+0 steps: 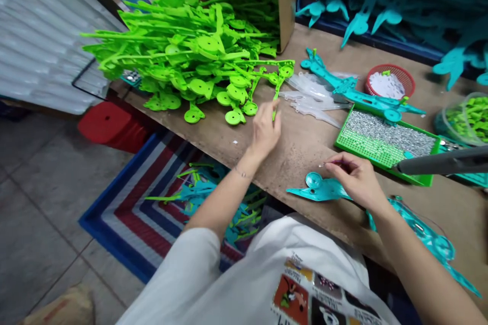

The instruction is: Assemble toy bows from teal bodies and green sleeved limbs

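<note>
My left hand [266, 129] reaches toward the heap of bright green plastic parts [194, 56] and pinches the thin end of one green part [280, 78] at the heap's near edge. My right hand [356, 177] rests on a teal plastic part [320, 189] lying on the wooden bench [290, 152]; its fingers are pinched together on something tiny that I cannot make out. More teal parts [430, 236] lie under my right forearm.
A green tray of small silver screws [385, 139] sits right of centre, with a teal part [354, 91] and clear bags [312, 96] behind it. A red basket [389, 81], a tub of green bits [467, 117], a cardboard box [285, 0], and a grey tool [442, 162] stand nearby.
</note>
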Tool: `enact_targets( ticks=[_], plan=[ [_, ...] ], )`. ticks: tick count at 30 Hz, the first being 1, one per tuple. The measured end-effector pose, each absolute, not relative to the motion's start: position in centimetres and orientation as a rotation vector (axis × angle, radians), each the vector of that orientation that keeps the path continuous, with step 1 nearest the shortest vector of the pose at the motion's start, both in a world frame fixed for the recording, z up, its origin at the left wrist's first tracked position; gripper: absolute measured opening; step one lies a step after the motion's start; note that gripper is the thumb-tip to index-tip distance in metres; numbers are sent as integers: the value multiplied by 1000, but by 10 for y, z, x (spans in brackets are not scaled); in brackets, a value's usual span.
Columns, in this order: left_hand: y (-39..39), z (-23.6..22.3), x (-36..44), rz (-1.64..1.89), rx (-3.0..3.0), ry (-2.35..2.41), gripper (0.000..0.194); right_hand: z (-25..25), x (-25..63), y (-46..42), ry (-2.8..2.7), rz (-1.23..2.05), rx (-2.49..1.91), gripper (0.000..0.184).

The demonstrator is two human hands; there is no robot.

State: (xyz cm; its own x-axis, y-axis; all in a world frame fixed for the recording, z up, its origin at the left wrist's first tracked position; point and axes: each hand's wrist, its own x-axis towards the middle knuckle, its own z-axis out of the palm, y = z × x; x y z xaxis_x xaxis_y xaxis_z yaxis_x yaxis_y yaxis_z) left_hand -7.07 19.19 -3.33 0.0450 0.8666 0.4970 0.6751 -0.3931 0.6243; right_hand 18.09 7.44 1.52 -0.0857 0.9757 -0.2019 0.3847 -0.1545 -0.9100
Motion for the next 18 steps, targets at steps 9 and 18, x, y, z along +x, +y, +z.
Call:
enact_targets(
  ticks=[9, 18],
  plan=[
    [293, -51, -84, 1032, 1407, 1726, 40, -4, 196, 66, -1446, 1036, -1664, 25],
    [175, -35, -114, 1056, 2007, 1490, 17, -25, 206, 63, -1386, 1049, -1667, 26]
  ],
)
